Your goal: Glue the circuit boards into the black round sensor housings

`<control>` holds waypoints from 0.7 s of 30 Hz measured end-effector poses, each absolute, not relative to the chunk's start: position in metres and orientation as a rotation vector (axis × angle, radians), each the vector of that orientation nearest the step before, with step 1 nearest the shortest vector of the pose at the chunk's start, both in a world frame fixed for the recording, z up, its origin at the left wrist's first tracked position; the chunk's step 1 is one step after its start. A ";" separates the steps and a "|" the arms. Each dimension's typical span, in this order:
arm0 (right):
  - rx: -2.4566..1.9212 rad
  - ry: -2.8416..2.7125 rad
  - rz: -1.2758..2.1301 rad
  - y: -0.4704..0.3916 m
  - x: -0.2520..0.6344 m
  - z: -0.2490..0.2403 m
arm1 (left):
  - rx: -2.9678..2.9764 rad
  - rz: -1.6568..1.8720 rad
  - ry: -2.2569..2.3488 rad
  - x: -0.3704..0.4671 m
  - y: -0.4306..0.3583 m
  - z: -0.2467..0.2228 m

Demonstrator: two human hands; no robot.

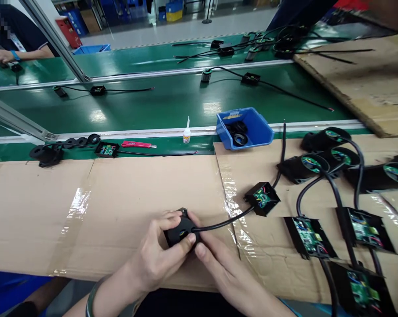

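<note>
I have both hands closed together on a small black round housing (pixel 180 230) at the near edge of the cardboard-covered table (pixel 119 207). My left hand (pixel 155 255) wraps it from 7 o'clock with the thumb on top, and my right hand (pixel 218 268) pinches it from 5 o'clock; I judge the two-sided grip steadies it while the fingertips press on its face. The housing is matte black, rounded, with a small opening on top that I cannot make out clearly. A black cable (pixel 225 222) leaves its side towards 2 o'clock and ends at an open black box with a green circuit board (pixel 262 198). More such wired units (pixel 330 189) lie at 3 o'clock, probably queued within reach. A blue bin of black rings (pixel 245 128) sits at 1 o'clock, a small glue bottle (pixel 186 133) at 12.
</note>
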State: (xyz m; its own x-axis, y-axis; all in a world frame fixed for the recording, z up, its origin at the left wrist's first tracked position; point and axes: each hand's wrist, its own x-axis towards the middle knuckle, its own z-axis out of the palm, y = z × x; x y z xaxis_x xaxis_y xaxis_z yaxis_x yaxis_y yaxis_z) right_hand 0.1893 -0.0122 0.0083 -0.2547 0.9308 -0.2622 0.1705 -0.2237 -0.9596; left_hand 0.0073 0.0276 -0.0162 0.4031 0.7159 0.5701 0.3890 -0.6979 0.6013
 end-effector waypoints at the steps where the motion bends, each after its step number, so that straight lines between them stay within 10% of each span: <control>1: -1.285 -1.305 1.580 -0.010 0.185 0.007 | 2.273 1.234 0.968 0.009 0.027 -0.014; 13: -1.200 -1.134 1.521 -0.005 0.179 0.001 | 1.849 0.448 1.117 0.012 0.045 0.031; 21: -1.194 -1.036 1.506 0.001 0.171 0.003 | 1.850 0.583 1.115 0.021 0.043 0.016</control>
